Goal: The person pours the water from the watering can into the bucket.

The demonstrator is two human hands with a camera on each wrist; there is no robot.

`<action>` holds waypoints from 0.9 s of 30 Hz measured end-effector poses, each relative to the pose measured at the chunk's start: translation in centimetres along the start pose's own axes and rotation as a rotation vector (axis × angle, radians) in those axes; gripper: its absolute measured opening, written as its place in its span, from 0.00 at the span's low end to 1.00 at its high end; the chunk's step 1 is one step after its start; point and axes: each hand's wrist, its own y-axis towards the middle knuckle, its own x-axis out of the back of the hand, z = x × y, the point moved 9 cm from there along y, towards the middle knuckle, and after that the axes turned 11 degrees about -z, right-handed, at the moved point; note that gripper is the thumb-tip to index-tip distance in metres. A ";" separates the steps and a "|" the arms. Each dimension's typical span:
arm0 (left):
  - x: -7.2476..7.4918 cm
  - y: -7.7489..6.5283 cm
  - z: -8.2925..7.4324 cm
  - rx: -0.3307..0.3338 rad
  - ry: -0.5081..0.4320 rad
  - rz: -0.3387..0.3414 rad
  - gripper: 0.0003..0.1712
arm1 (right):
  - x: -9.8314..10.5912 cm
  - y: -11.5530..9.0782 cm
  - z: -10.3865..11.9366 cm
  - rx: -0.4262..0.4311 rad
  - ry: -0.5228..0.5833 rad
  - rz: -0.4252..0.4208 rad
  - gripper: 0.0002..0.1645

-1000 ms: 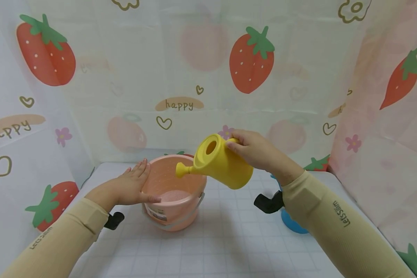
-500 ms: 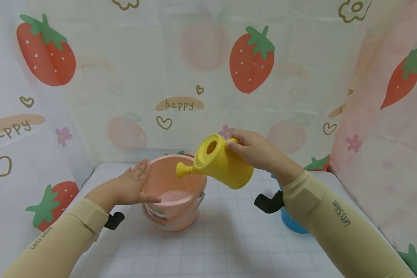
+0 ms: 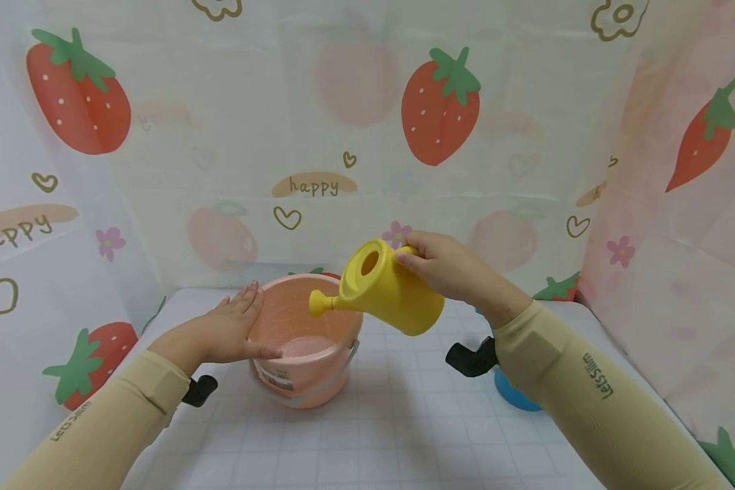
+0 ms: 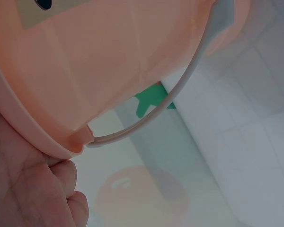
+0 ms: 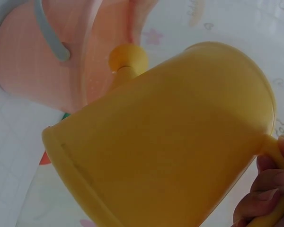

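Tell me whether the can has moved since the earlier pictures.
No: in the head view, the can shows no clear shift against the purple flower behind.

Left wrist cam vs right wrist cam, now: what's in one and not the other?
Left wrist only: the palm side of the left hand at the pink bucket's rim, and a tan patch with a dark mark on the bucket.

Right wrist only: the yellow watering can, fingers of the right hand curled round its handle.

Both: the bucket, its grey carrying handle, white surface, printed backdrop.

Can't tell whether the right view's blurred shape past the rim is the left hand.
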 end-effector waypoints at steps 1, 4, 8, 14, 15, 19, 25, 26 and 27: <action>0.0 0.0 0.0 -0.002 0.000 0.000 0.72 | 0.0 0.0 0.0 -0.002 -0.001 -0.002 0.12; 0.0 0.0 0.0 -0.005 0.002 0.002 0.71 | 0.0 0.0 0.0 -0.012 0.003 -0.005 0.11; -0.1 0.1 0.0 -0.009 0.003 0.000 0.70 | 0.1 0.1 0.1 -0.009 0.005 -0.009 0.10; -0.2 0.1 0.1 -0.007 0.002 -0.001 0.70 | 0.1 0.0 0.3 0.002 0.001 -0.009 0.10; -0.2 0.1 0.2 -0.005 0.004 -0.001 0.70 | 0.1 0.0 0.3 -0.001 0.004 -0.008 0.10; -0.2 0.1 0.2 -0.003 0.003 -0.003 0.71 | 0.0 0.0 0.2 -0.012 0.014 -0.004 0.10; -0.3 0.2 0.4 0.012 0.000 0.001 0.73 | 0.0 0.0 0.2 -0.017 0.015 -0.001 0.10; -0.4 0.2 0.4 0.012 0.001 0.002 0.73 | 0.0 0.0 0.3 -0.017 0.015 -0.001 0.10; -0.4 0.2 0.4 0.013 0.002 0.003 0.73 | 0.0 0.0 0.3 -0.017 0.014 -0.001 0.10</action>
